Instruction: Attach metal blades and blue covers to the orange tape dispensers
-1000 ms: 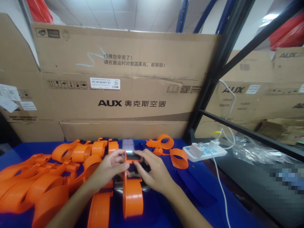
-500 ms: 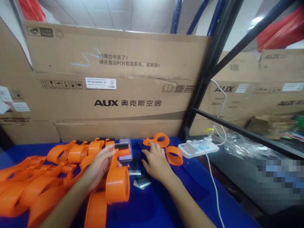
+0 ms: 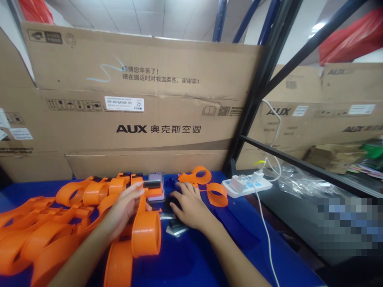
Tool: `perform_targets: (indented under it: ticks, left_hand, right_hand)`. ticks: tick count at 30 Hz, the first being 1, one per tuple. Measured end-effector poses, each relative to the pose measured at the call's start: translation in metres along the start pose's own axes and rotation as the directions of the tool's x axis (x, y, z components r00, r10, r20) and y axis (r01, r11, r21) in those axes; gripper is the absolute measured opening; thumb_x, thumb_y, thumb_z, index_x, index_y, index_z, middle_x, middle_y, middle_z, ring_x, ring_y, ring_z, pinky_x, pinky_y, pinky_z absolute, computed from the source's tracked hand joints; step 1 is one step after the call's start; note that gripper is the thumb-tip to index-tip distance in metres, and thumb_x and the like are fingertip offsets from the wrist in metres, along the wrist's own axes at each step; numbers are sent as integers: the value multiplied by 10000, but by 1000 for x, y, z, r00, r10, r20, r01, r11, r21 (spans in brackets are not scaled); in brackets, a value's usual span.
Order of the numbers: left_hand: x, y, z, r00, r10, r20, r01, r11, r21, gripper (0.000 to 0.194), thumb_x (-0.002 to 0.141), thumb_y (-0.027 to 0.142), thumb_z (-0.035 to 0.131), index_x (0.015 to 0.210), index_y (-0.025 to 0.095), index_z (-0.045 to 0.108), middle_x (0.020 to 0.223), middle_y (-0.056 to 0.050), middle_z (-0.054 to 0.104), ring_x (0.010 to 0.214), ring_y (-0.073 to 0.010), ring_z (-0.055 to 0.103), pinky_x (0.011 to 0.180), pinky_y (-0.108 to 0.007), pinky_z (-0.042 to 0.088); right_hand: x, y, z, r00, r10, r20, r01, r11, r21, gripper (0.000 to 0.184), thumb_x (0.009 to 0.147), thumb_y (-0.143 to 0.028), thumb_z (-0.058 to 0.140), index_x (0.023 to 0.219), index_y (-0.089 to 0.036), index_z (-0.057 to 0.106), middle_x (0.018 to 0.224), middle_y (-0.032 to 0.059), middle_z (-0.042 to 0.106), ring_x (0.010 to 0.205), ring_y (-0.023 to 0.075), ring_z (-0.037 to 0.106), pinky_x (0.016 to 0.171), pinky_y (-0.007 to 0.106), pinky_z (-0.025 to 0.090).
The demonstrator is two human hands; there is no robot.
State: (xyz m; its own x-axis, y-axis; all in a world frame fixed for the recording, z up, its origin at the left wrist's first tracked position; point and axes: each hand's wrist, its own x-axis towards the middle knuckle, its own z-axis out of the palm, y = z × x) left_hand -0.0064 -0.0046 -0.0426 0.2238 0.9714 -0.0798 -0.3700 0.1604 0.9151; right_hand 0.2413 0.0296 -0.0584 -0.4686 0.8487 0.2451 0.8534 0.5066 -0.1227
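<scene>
My left hand [image 3: 129,205] is closed round an orange tape dispenser [image 3: 146,235], its round hub hanging low and a dark strip along its top end. To the right, my right hand [image 3: 191,207] reaches down over the blue tabletop, fingers bent and apart. Its fingertips are by small black pieces [image 3: 165,203], and whether they touch one I cannot tell. Just below that hand lie shiny metal pieces [image 3: 177,228]. Many more orange tape dispensers [image 3: 48,241] are heaped on the left side. Beyond my right hand sit other orange dispenser parts [image 3: 217,194].
A phone [image 3: 156,191] lies behind the held dispenser. At right, a white power strip [image 3: 247,185] trails a white cable [image 3: 265,223]. A large cardboard sheet [image 3: 167,95] stands along the back, beside a black metal frame [image 3: 251,95].
My right hand has let go of the dispenser and moved right, down to the small black pieces. My left hand has shifted left with the dispenser. The view has turned slightly right.
</scene>
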Motion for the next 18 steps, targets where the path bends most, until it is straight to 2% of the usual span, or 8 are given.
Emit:
perform_targets:
  ticks: [3,5,10,15,18]
  left_hand:
    - [0,0,0,1000,-13,-18,13,1000,0,431,903,389,685,1256,215,509,765,-55,737,670,-202,691,654,-290,520]
    - [1,0,0,1000,-10,-16,10,1000,3,436,900,389,687,1260,215,515,760,-50,735,674,-200,691,657,-287,519]
    - [2,-1,0,1000,5,-8,-5,1000,0,414,890,382,703,1231,218,537,751,-28,721,669,-195,697,669,-293,528]
    - [0,0,1,1000,2,-26,-2,1000,-12,430,902,378,693,1262,226,513,772,-22,726,641,-188,699,668,-300,530]
    - [-1,1,2,1000,1,-5,-1,1000,-1,473,911,370,679,1313,204,492,722,-30,721,654,-208,705,642,-296,523]
  right_hand:
    - [2,2,6,998,40,-45,-42,998,-41,449,985,-405,535,1377,-202,617,1519,193,496,1380,384,398,1121,569,263]
    - [2,3,10,997,50,-59,-54,997,-63,456,991,-423,530,1376,-196,620,1498,204,519,1375,390,412,1121,579,259]
    - [2,5,12,998,41,-54,-45,996,-78,430,1026,-485,453,1214,-203,719,1411,194,604,1303,376,494,1093,575,289]
    - [1,3,4,997,51,-57,-56,994,-99,408,1028,-464,456,1044,-187,755,1200,186,709,1185,367,575,1042,577,326]
    - [3,2,0,995,51,-81,-57,996,-71,375,1031,-422,456,1036,-179,742,1181,183,721,1158,359,601,1008,576,360]
